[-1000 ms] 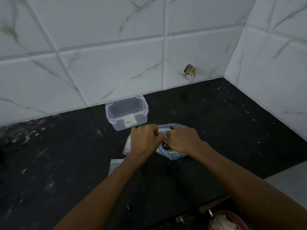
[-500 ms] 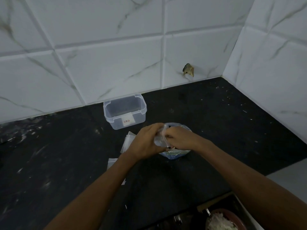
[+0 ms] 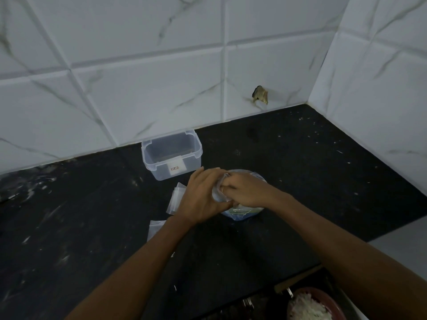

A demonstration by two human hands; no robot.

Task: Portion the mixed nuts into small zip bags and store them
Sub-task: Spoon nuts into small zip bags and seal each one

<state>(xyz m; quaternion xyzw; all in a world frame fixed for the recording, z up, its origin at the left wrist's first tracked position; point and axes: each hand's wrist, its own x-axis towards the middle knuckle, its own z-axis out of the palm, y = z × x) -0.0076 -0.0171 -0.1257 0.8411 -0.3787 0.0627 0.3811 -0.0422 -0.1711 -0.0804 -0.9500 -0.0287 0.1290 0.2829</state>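
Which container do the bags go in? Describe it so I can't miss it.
Start at the white marble-look tiled wall behind the black countertop. Against its base, just beyond the left hand, stands a clear plastic storage box. It is the only rigid, lidless tub there, with a white label on its front, unlike the flat zip bags nearby.

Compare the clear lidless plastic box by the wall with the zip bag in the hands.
The clear rectangular plastic box stands rigid and untouched near the tiled wall; the small clear zip bag is crumpled, held between the left hand and right hand. The box looks empty and bears a white label; the bag's contents are hidden. Both are see-through plastic.
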